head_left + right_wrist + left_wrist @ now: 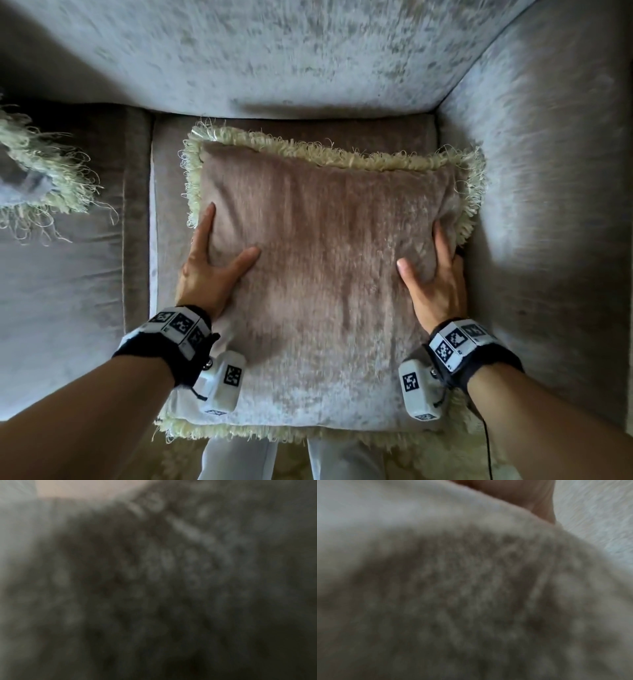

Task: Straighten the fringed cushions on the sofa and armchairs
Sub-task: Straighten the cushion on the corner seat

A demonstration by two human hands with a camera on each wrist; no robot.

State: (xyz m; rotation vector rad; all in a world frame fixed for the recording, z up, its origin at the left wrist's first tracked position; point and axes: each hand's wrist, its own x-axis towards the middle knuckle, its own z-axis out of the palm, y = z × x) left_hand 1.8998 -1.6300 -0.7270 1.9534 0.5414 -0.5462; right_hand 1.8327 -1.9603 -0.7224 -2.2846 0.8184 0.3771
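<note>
left hand (209,270) | right hand (435,284) | both grip cushion (318,274) | wrist views blurred

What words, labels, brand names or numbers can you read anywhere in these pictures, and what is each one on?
No readable text in any view.
Wrist bands and: black-and-white square code markers only, no letters or numbers.
White camera units and: the same kind of code markers, no words.
Fringed cushion and sofa: no label or tag visible.
Both wrist views: too blurred to show any print.
</note>
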